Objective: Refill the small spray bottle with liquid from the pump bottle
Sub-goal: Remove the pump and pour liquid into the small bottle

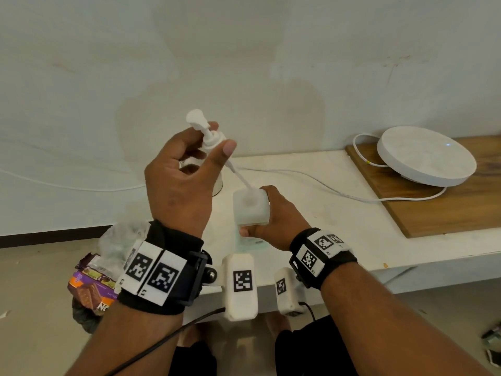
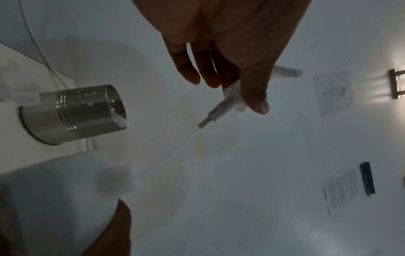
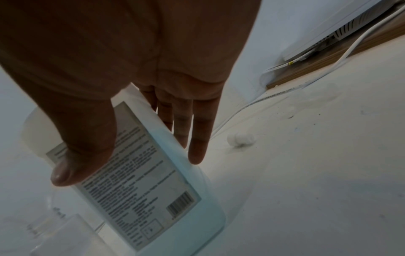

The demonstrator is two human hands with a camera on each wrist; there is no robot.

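My left hand pinches the collar of the white pump head between thumb and fingers and holds it raised and tilted. Its thin dip tube slants down into the open neck of the white pump bottle. The bottle stands on the white table, gripped by my right hand. In the right wrist view, thumb and fingers wrap the labelled bottle. A clear, blurred container lies at the lower left; I cannot tell whether it is the spray bottle.
A steel cup stands behind the left hand by the wall. A white round device with a cable sits on a wooden board at the right. Snack wrappers and a plastic bag lie at the table's left end.
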